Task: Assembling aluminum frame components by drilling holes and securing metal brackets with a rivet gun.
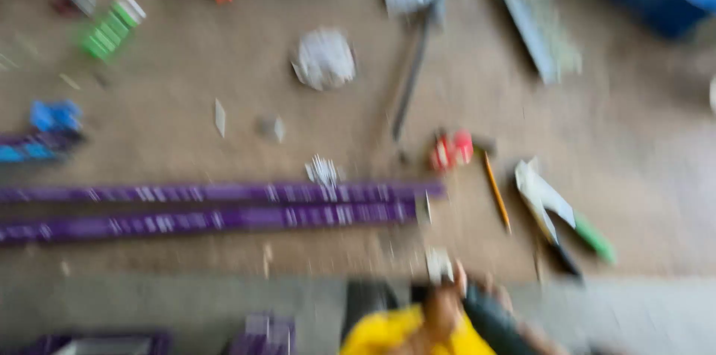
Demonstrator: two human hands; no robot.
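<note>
Two long strips [216, 206]: purple, white markings along length. Pencil [496, 192]: orange-yellow. Small clip-like object [451, 151]: red. Block stack [112, 27]: green, white end. Crumpled paper [324, 59]: white-grey. Sleeve [395, 334]: bright yellow. Floor [186, 101]: tan-brown. Tool handle [594, 239]: green. All blurred.

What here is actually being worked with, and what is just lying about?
In use: small pale piece held up by a hand; which hand is too blurred to tell.

Lying about: two purple strips, pencil, red object, crumpled paper, green block.
</note>
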